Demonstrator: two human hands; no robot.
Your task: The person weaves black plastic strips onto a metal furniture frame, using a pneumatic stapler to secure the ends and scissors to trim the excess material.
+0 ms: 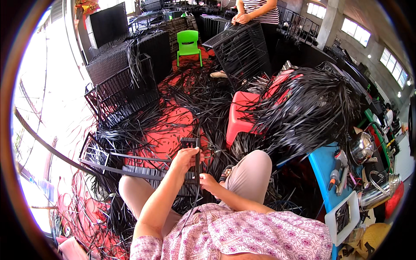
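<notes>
Weaving in hand: the seated person holds a black frame piece (193, 158) upright between the knees, with black plastic strips running across it.
Landmark: the red plastic stool (239, 116); places below are told from it.
Left hand (186, 158): below and left of the stool, fingers curled shut around the upper part of the frame piece.
Right hand (208, 182): below the stool, just under the left hand, fingers pinched narrow on a black strip (198, 173) at the frame's lower part.
Frame piece: touching both hands, upright, near the stool's lower left corner.
Flat black strips (130, 167): reaching out leftward from the frame piece, well left of the stool.
Strip heap (303, 108): a big tangle of black strips lying over the stool's right side and spilling further right.
Floor (167, 130): red, left of the stool, strewn with loose strips.
Woven black baskets (125, 82): stacked up and to the left of the stool.
Green child's chair (189, 44): above the stool, further back.
Another person (255, 13): standing above the stool, hands on a black wire crate (242, 50).
Blue desk (323, 164): right of and below the stool, carrying tools and metal kettles (377, 190).
</notes>
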